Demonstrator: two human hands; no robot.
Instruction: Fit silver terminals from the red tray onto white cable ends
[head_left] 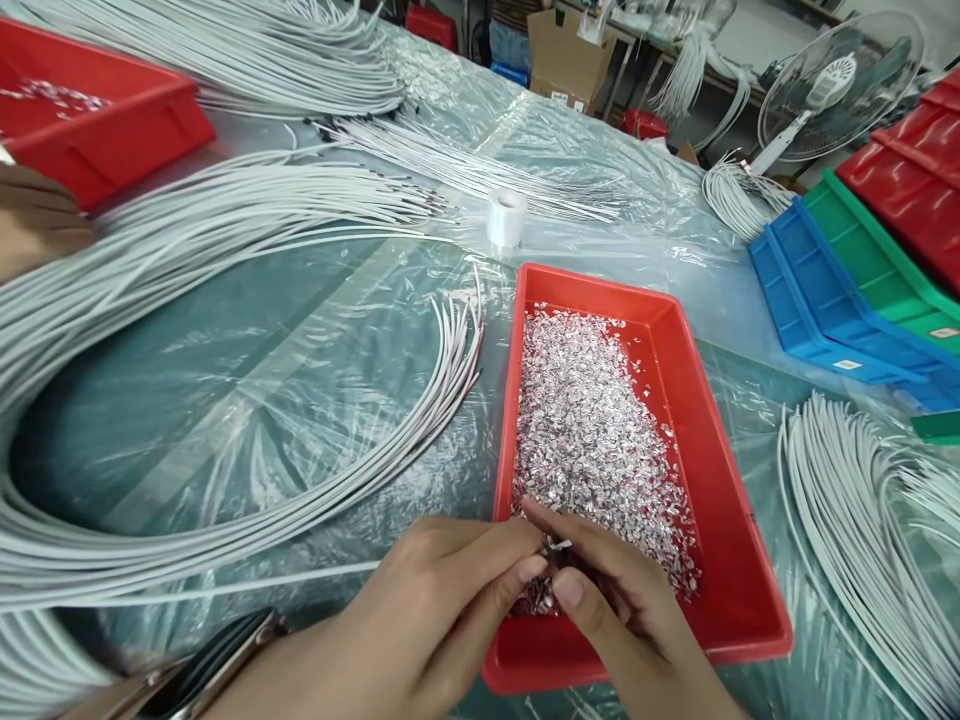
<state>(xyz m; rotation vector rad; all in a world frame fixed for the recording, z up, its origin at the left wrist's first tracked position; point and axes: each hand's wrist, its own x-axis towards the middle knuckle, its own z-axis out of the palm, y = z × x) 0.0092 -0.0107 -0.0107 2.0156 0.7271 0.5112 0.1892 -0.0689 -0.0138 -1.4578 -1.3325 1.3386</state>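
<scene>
My left hand (427, 625) and my right hand (611, 600) meet over the near end of a red tray (724, 480) filled with small shiny metal pieces (585, 420). Both hands pinch together at a tiny metal piece (556, 546) between the fingertips. A thin white wire (225, 588) runs in from the left toward my left hand. A watch (214, 665) sits on my left wrist.
Large bundles of white wires (150, 260) curve across the plastic-covered table at left; more lie at the right (862, 510). Another red tray (97, 120) and another person's hand (37, 220) are far left. A tape roll (507, 216), stacked blue, green and red trays (862, 290), a fan (832, 90).
</scene>
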